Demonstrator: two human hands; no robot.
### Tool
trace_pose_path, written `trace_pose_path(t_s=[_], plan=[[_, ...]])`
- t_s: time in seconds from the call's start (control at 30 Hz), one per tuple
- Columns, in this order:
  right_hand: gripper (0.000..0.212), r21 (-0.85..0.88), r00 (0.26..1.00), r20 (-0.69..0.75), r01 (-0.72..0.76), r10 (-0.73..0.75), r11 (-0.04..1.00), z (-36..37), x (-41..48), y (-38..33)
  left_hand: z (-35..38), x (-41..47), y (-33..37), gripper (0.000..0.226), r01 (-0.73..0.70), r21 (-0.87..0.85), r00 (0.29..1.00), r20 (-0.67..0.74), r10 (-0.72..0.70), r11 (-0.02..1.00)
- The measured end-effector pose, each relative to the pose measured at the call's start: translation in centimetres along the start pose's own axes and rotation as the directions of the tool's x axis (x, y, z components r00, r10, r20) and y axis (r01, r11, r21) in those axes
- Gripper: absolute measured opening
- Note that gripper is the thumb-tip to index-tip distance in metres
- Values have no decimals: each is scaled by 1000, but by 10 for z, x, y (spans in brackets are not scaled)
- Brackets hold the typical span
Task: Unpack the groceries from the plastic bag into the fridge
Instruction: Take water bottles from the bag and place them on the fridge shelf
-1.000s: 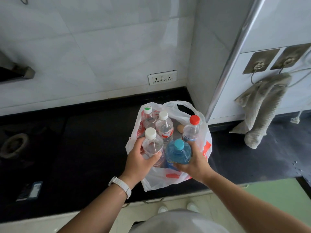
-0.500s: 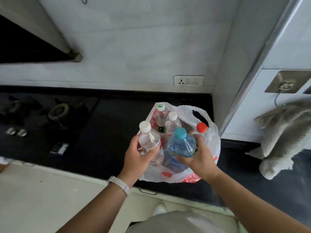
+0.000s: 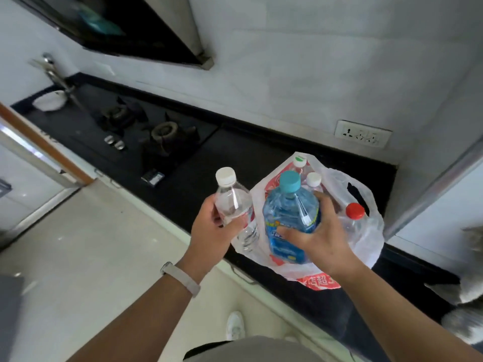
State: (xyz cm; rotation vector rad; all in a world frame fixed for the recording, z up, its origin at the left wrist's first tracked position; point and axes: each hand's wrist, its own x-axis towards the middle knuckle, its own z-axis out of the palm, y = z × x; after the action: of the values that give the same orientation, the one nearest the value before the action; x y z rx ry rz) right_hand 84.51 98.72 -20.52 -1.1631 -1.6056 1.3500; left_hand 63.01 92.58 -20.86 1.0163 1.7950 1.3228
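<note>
Head view: left hand (image 3: 211,226) wrapped round the clear bottle (image 3: 235,205) at mid-body, right hand (image 3: 313,236) clamped on the blue bottle (image 3: 290,218) at its wide belly. Both lifted over the bag (image 3: 366,244), which sits on the counter (image 3: 235,152) with three more capped bottles inside. Full ones, likely heavy; thin walls probably dent and slip, so best gripped round the labelled waist. No fridge door clearly in sight.
</note>
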Motion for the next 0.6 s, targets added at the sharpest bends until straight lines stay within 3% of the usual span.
trace_pose_path(t_s=[0.33, 0.6], plan=[[72, -10, 992, 129, 8, -7, 1000, 79, 16, -26, -81, -10, -19, 48, 12, 13, 980, -196, -9, 1000], [79, -87, 975, 223, 11, 8, 996, 196, 25, -53, -195, -7, -53, 42, 23, -27, 955, -295, -30, 999]])
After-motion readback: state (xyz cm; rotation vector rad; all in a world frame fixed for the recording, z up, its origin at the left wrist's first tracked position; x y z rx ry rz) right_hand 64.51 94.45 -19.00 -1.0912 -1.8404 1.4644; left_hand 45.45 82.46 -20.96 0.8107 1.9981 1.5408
